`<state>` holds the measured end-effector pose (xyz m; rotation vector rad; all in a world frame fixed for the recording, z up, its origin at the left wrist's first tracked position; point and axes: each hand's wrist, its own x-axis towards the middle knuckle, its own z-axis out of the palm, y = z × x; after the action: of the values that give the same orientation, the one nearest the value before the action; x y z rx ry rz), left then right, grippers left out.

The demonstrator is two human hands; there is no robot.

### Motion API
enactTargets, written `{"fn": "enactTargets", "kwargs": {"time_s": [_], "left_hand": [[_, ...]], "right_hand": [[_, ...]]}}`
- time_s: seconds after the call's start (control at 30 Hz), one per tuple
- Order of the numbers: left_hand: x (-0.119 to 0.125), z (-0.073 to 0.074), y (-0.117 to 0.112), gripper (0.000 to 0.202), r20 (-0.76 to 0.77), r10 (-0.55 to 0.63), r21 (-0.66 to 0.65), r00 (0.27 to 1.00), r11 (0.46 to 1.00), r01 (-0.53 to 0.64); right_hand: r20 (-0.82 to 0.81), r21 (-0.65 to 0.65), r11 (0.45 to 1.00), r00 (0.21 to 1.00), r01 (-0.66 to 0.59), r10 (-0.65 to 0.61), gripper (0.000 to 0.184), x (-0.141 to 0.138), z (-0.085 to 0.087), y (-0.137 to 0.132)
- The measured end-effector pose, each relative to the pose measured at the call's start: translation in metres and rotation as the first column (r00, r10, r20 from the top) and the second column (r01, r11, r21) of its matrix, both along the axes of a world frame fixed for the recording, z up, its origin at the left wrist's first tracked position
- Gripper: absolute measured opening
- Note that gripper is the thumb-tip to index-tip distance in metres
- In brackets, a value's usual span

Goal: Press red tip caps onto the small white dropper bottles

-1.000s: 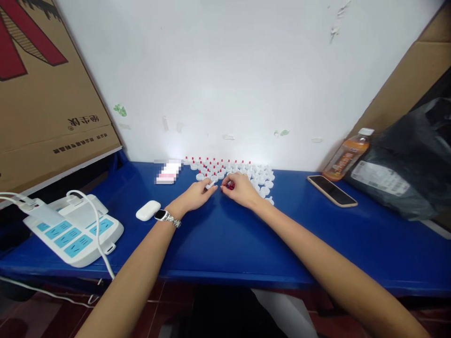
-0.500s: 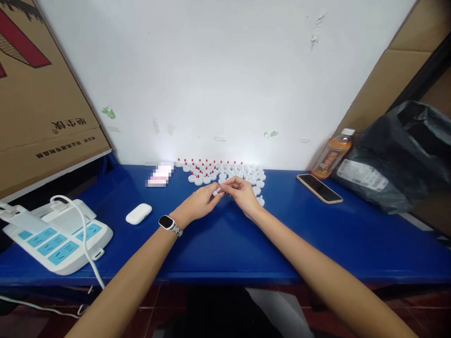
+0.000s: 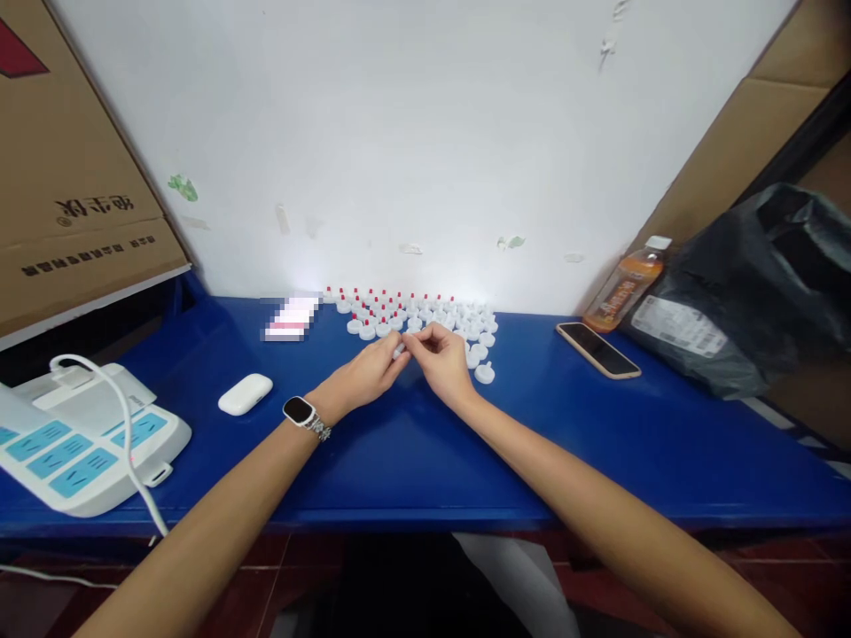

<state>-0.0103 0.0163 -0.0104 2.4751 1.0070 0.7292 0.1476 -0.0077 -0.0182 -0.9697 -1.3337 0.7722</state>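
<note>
My left hand (image 3: pixel 363 377) is closed around a white nozzle cap (image 3: pixel 399 351), mostly hidden by the fingers. Thumb and forefinger of my right hand (image 3: pixel 444 365) pinch together at the end of that cap, touching the left fingertips. Whatever they grip is too small and covered to make out. Just beyond the hands stand several white nozzle caps with red tips (image 3: pixel 368 330), grouped to the left. Plain white nozzle caps (image 3: pixel 485 373) without red tips are clustered to the right, some partly behind my right hand.
On the blue table (image 3: pixel 425 470), a white earphone case (image 3: pixel 245 394) and a power strip (image 3: pixel 86 456) with a cable lie left. A phone (image 3: pixel 598 350), an orange drink bottle (image 3: pixel 625 288) and a dark plastic bag (image 3: pixel 745 292) are right. A white wall (image 3: pixel 412 133) rises behind.
The view has shifted slightly, so most things sit a little further left and higher. Both hands stay together at the cap, with the right fingertips still pinched against it.
</note>
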Motion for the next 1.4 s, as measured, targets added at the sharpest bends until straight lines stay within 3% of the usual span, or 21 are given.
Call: {"fn": "enactTargets", "kwargs": {"time_s": [0.1,0.2,0.33,0.43,0.5,0.6,0.97,1.03,1.1,1.2,1.3,1.4], "left_hand": [[-0.008,0.006,0.007,0.027,0.027,0.054,0.016,0.998,0.998,-0.055],[-0.019,0.009,0.014,0.028,0.053,0.143,0.001,0.988,0.990,-0.143],[-0.030,0.005,0.020,0.029,0.054,0.175,-0.056,0.983,0.984,-0.172],[-0.033,0.002,0.021,0.030,0.045,0.189,-0.094,0.981,0.978,-0.184],[-0.033,0.001,0.021,0.030,0.045,0.192,-0.100,0.980,0.977,-0.187],[-0.031,-0.001,0.021,0.031,0.039,0.191,-0.101,0.981,0.977,-0.187],[-0.020,-0.001,0.011,0.033,0.001,0.132,-0.103,0.991,0.986,-0.131],[-0.019,0.000,0.010,0.033,0.002,0.124,-0.109,0.992,0.986,-0.123],[-0.017,0.000,0.009,0.033,0.006,0.115,-0.113,0.993,0.987,-0.114],[-0.012,0.001,0.006,0.033,0.018,0.083,-0.119,0.996,0.990,-0.080],[-0.005,0.004,-0.001,0.032,0.047,0.038,-0.115,0.998,0.993,-0.032],[0.000,0.005,-0.005,0.032,0.065,0.010,-0.103,0.998,0.995,-0.003]], "right_hand": [[0.108,0.031,1.000,0.994,-0.002,-0.002,0.030,0.002,0.001,0.003],[0.321,0.119,0.991,0.942,0.061,-0.097,0.024,0.012,0.000,0.006],[0.712,0.200,0.980,0.688,-0.002,-0.144,0.017,0.026,-0.006,0.010],[0.848,0.226,0.974,0.497,-0.028,-0.183,0.021,0.026,-0.009,0.015],[0.883,0.240,0.969,0.427,-0.050,-0.197,0.024,0.023,-0.009,0.019],[0.904,0.211,0.974,0.397,-0.085,-0.161,0.019,0.021,-0.009,0.025],[0.900,0.187,0.976,0.418,-0.116,-0.123,0.009,0.025,-0.002,0.011],[0.858,0.177,0.977,0.505,-0.117,-0.095,0.009,0.027,-0.001,0.010],[0.737,0.140,0.986,0.674,-0.090,-0.043,0.011,0.031,-0.002,0.010],[0.369,0.011,0.995,0.925,-0.095,0.085,0.022,0.036,-0.002,0.014],[0.056,-0.064,0.984,0.984,-0.166,0.170,0.033,0.037,0.000,0.015],[-0.046,-0.093,0.978,0.982,-0.184,0.181,0.038,0.033,0.002,0.014]]}}
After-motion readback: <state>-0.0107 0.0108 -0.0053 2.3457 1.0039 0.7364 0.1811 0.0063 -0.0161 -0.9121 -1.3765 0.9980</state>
